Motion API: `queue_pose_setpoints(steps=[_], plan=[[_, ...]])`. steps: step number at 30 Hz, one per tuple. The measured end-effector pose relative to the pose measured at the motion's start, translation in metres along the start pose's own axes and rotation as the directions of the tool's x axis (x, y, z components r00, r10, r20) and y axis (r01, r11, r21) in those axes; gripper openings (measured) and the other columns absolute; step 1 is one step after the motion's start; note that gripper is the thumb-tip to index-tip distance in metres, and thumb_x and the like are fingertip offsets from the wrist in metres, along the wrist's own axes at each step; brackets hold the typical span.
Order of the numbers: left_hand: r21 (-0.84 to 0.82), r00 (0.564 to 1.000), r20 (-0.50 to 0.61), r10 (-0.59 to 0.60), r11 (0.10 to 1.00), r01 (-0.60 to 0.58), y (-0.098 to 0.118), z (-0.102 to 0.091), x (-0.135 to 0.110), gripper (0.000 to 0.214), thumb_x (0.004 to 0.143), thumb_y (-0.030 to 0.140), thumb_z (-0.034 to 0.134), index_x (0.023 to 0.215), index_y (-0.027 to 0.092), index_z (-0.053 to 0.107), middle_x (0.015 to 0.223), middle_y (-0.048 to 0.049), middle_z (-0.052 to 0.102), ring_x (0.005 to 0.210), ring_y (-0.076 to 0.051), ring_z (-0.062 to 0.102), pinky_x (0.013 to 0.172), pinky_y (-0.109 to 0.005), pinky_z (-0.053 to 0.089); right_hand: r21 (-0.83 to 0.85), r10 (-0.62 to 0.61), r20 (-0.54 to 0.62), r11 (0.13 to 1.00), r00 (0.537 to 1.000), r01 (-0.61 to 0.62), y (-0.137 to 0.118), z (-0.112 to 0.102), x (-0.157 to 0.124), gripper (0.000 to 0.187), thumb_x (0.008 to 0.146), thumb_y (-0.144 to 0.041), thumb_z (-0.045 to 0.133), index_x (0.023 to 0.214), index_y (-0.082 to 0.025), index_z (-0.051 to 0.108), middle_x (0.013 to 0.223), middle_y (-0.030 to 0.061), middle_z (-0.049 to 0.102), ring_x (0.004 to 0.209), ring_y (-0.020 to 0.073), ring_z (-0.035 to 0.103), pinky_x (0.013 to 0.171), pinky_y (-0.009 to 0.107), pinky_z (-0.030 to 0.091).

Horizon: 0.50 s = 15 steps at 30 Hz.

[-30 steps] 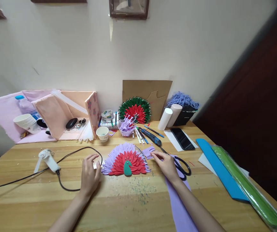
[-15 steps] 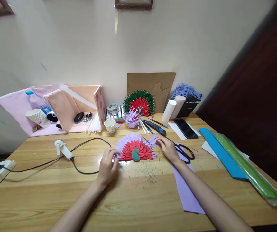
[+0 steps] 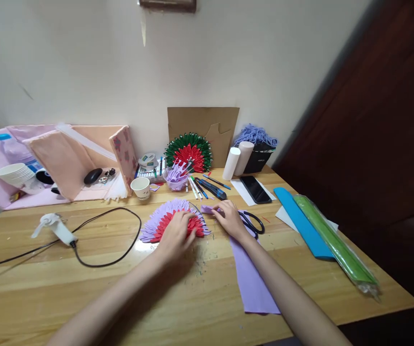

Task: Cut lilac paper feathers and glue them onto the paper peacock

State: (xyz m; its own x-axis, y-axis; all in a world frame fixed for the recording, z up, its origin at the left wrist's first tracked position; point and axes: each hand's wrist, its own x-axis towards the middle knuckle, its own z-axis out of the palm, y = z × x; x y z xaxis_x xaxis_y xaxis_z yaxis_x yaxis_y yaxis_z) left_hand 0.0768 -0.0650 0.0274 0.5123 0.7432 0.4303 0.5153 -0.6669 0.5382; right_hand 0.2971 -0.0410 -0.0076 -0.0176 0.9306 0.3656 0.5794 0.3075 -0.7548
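A fan-shaped purple and red foam peacock [image 3: 163,218] lies on the wooden table [image 3: 84,288]. My left hand [image 3: 176,235] rests flat on top of it, fingers spread, covering its green body. My right hand [image 3: 228,220] sits just to its right, fingertips pinched on a small purple foam piece [image 3: 208,209]. Black scissors [image 3: 253,222] lie right beside that hand on a purple foam sheet [image 3: 252,283].
A white glue gun [image 3: 53,228] with a black cord [image 3: 113,259] lies at left. Pens, a cutter [image 3: 212,188], a paper cup [image 3: 141,187], a second peacock fan [image 3: 188,153] and a phone [image 3: 255,189] stand behind. Blue [image 3: 300,223] and green [image 3: 336,245] rolls lie at right.
My left hand has moved right from beside the peacock onto its top. My right hand stayed at the purple piece. The camera view shifted.
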Motion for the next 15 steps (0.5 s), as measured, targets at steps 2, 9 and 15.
queue_pose_setpoints(steps=[2, 9, 15], plan=[[-0.13, 0.994, -0.005, -0.106, 0.986, 0.105, 0.005, 0.017, 0.033, 0.041, 0.076, 0.028, 0.061, 0.112, 0.014, 0.05, 0.111, -0.0137, 0.055, 0.106, -0.027, 0.049, 0.091, -0.045, 0.04, 0.313, 0.171, -0.034, 0.938, 0.985, -0.152, -0.003, -0.003, 0.0, 0.017, 0.076, -0.037, 0.059, 0.08, -0.02, 0.062, 0.083, 0.0051, 0.063, 0.084, 0.0214, 0.053, 0.079, 0.036, 0.04], [-0.642, 0.878, 0.167, -0.449, 0.626, 0.442, 0.016, 0.052, 0.1, 0.049, 0.061, 0.03, 0.076, 0.101, 0.011, 0.056, 0.109, -0.0166, 0.059, 0.1, -0.024, 0.057, 0.083, -0.036, 0.046, 0.807, 0.418, 0.092, 0.5, 0.904, -0.313, -0.007, -0.016, -0.003, 0.023, 0.066, -0.038, 0.07, 0.08, -0.019, 0.065, 0.08, 0.0017, 0.064, 0.072, 0.0131, 0.057, 0.069, 0.026, 0.045], [-0.662, 0.818, 0.395, -0.417, 0.488, 0.569, 0.01, 0.037, 0.109, 0.037, 0.061, 0.035, 0.073, 0.086, 0.01, 0.06, 0.082, -0.0094, 0.066, 0.068, -0.016, 0.061, 0.061, -0.025, 0.047, 0.857, 0.387, 0.183, 0.387, 0.904, -0.339, -0.009, -0.022, -0.002, 0.02, 0.071, -0.034, 0.065, 0.085, -0.02, 0.068, 0.089, 0.0033, 0.067, 0.085, 0.0166, 0.059, 0.08, 0.03, 0.045]])
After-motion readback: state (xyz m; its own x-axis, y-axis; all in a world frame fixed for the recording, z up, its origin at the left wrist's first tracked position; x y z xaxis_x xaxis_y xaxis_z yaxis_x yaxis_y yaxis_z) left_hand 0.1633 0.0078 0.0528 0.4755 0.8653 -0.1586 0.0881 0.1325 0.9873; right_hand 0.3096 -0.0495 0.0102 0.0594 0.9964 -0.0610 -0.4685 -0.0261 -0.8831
